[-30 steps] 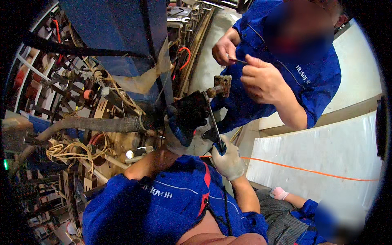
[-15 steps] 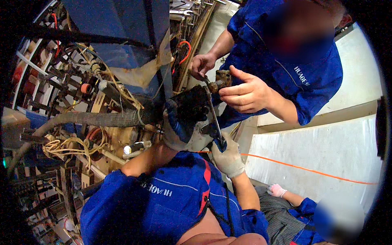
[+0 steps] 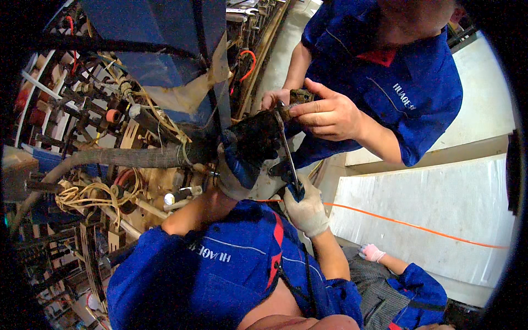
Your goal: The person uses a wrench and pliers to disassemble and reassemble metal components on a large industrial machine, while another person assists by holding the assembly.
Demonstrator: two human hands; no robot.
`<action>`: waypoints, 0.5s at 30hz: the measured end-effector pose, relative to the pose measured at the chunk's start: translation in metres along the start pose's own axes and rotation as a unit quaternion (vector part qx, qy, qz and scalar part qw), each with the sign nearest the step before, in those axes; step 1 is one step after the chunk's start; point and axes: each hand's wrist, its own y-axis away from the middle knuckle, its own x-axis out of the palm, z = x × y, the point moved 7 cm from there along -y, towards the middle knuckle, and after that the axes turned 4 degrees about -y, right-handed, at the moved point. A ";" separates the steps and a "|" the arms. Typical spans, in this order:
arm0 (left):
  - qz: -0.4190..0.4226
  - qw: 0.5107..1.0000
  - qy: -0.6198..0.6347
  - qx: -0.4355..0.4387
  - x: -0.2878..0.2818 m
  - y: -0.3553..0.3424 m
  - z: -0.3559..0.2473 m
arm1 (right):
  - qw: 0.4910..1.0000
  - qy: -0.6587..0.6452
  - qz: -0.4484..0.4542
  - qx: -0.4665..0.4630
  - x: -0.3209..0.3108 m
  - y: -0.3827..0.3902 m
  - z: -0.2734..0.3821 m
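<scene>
My left hand [image 3: 235,175], in a glove with blue on it, is wrapped round the side of a black, greasy machine part [image 3: 256,137]. In my right hand [image 3: 307,212], gloved in white, is the lower end of a long metal wrench [image 3: 288,151]. The wrench's far end lies by a rusty brown metal fitting [image 3: 301,97] at the black part's end. Across from me, a co-worker's bare left hand [image 3: 333,115] grips that fitting. The co-worker's right hand [image 3: 273,99] is beside it, its fingertips partly hidden.
A thick ribbed hose [image 3: 132,159] runs to the black part from the left, among cables and machine parts. Wrenches [image 3: 242,12] lie at the top. An orange line [image 3: 407,223] crosses a pale panel [image 3: 423,203] at right. Another person's gloved hand [image 3: 372,253] is lower right.
The co-worker's right hand has shifted slightly and lowered beside the fitting. The fitting has moved slightly up, and the wrench's far end has shifted slightly. My hands have hardly moved.
</scene>
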 end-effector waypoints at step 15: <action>-0.003 1.000 0.006 0.000 -0.002 -0.001 0.001 | 0.999 -0.030 -0.010 -0.008 0.003 -0.001 -0.002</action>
